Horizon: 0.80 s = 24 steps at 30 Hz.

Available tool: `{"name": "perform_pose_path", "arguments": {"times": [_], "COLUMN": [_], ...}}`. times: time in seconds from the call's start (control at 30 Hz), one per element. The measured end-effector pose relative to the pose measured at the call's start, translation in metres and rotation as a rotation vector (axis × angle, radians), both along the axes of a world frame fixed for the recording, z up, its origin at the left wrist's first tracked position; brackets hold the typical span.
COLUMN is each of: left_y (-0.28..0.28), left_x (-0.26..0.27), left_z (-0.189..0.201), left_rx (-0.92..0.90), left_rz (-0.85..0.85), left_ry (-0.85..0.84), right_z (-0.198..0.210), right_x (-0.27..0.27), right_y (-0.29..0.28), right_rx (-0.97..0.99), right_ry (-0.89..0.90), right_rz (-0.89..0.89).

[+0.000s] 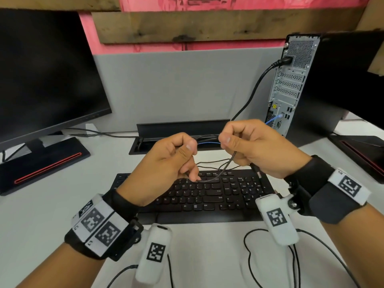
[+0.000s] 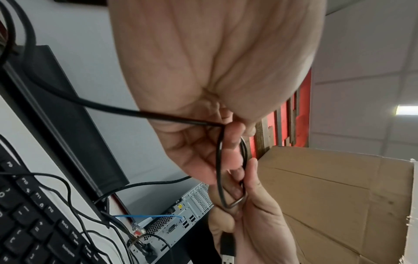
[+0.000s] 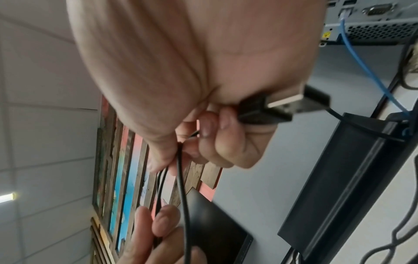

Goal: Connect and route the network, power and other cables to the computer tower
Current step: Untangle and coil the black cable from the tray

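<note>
Above the keyboard, both hands hold one thin black cable (image 1: pixel 227 164) that sags in a loop between them. My left hand (image 1: pixel 190 150) pinches it between thumb and curled fingers. My right hand (image 1: pixel 225 141) pinches the other side, and the cable's USB plug (image 1: pixel 257 173) sticks out under its palm. The right wrist view shows that USB plug (image 3: pixel 282 105) tucked against the palm. The computer tower (image 1: pixel 291 80) stands at the back right, rear panel facing me. A black power cable (image 1: pixel 287 60) and a blue network cable (image 1: pixel 274 119) are plugged into it.
A black keyboard (image 1: pixel 207 194) lies under the hands. A monitor (image 1: pixel 41 75) stands at left and another monitor's base (image 1: pixel 363 154) at right. A cable slot with a raised lid (image 1: pixel 182 129) sits behind the keyboard. Thin black wires (image 1: pixel 249 256) trail over the near desk.
</note>
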State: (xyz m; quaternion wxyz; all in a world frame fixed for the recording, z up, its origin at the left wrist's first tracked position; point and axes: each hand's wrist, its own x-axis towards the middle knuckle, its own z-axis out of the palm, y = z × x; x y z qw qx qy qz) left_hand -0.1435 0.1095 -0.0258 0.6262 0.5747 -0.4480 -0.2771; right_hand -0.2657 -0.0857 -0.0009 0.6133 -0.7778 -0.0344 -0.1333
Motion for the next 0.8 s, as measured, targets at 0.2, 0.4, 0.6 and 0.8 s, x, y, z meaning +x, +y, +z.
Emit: {"name": "perform_pose_path", "arguments": {"times": [0.2, 0.4, 0.6, 0.8], "left_y": [0.0, 0.0, 0.002, 0.007], "left_x": [-0.003, -0.009, -0.003, 0.009], "left_z": [0.004, 0.003, 0.003, 0.004], "left_rx": [0.016, 0.06, 0.079, 0.076], "left_rz": [0.087, 0.247, 0.161, 0.197], "left_ry": [-0.088, -0.486, -0.422, -0.255], "right_z": [0.001, 0.005, 0.002, 0.003], "right_x": [-0.001, -0.004, -0.001, -0.001], "right_y": [-0.001, 0.006, -0.001, -0.027], "right_rx": [-0.073, -0.3, -0.143, -0.005], "right_ry": [0.012, 0.079, 0.03, -0.01], "right_rz": [-0.01, 0.055, -0.07, -0.291]}}
